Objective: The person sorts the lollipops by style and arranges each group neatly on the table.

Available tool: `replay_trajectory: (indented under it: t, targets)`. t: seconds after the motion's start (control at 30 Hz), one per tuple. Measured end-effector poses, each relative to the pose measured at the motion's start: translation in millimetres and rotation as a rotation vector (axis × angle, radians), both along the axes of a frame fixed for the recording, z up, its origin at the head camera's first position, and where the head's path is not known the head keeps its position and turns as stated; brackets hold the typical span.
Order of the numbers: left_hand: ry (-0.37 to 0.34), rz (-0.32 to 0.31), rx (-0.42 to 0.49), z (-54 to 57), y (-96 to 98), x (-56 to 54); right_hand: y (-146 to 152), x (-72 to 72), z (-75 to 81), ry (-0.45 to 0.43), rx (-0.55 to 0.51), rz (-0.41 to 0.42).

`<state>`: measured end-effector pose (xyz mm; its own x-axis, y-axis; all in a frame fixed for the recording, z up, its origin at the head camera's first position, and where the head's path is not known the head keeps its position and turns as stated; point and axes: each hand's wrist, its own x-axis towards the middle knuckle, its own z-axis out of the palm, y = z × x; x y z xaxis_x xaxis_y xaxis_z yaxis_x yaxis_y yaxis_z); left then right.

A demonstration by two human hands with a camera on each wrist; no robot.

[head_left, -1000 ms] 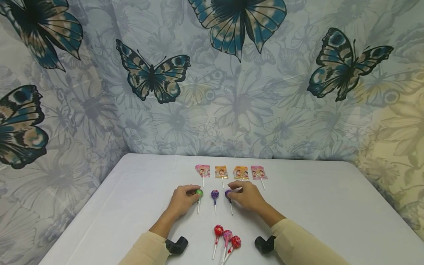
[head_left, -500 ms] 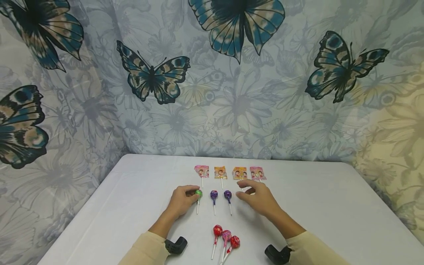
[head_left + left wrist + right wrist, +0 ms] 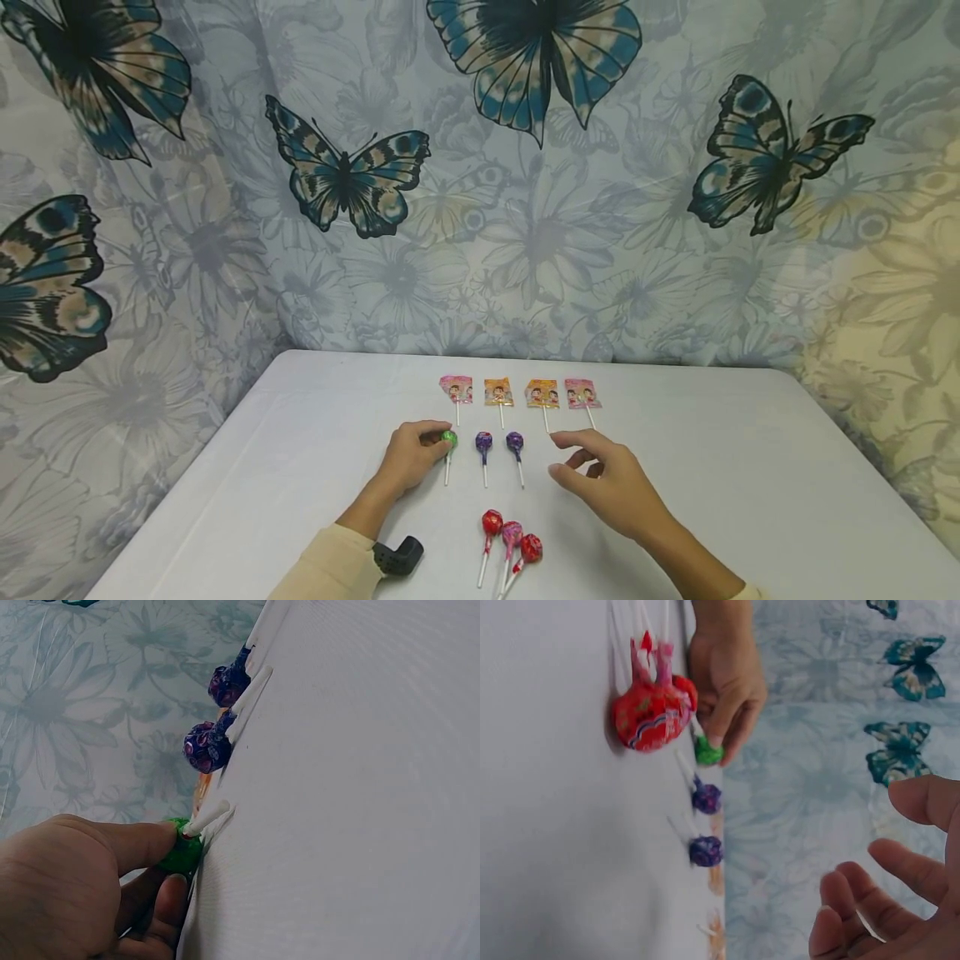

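Note:
My left hand [image 3: 411, 454] pinches the head of a green lollipop [image 3: 182, 851] between thumb and fingers, its white stick pointing toward me on the table. To the right of it lie two purple lollipops, one in the middle [image 3: 483, 442] and one at the right end [image 3: 514, 442] of this row. Beyond that second one, my right hand [image 3: 611, 483] hovers with thumb and fingers apart, holding nothing. Nearer to me lie a red lollipop [image 3: 492, 522], a pink one [image 3: 512, 533] and another red one [image 3: 531, 547], their sticks close together.
Behind the row lie flat-wrapped lollipops: pink at the left [image 3: 457, 389], orange [image 3: 498, 392], yellow-orange [image 3: 542, 393] and pink at the right [image 3: 582, 393]. All rest on a white-covered table [image 3: 337, 392]. A butterfly-patterned cloth [image 3: 540, 275] hangs behind its far edge.
My right hand has let go of the right purple lollipop and drawn back to the right and toward me. My left hand stays on the green lollipop.

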<state>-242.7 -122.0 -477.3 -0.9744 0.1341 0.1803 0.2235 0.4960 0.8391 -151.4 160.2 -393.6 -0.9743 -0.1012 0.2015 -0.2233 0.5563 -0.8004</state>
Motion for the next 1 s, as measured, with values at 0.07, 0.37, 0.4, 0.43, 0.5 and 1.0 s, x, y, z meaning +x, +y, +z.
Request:
replay_trajectory:
  t: [0.07, 0.37, 0.4, 0.43, 0.5, 1.0]
  targets:
    - [-0.001, 0.0, 0.002, 0.0, 0.0, -0.1, -0.3, 6.2, 0.3, -0.002, 0.0, -0.008]
    - [0.009, -0.002, -0.01, 0.0, 0.7, -0.5, -2.8, 27.9, -6.6, -0.018, -0.038, -0.034]
    - [0.01, -0.003, -0.009, -0.2, 0.8, -0.6, -3.5, 29.2, -8.4, -0.026, -0.038, -0.039]
    - [0.011, -0.004, -0.008, -0.3, 0.8, -0.6, -4.1, 30.4, -10.4, -0.032, -0.038, -0.043]
    - [0.01, -0.006, -0.003, -0.5, 0.8, -0.7, -4.7, 32.5, -15.5, -0.044, -0.039, -0.048]
    - [-0.002, 0.003, 0.005, -2.4, 0.5, 0.2, -2.5, 35.1, -51.8, -0.107, -0.019, 0.147]
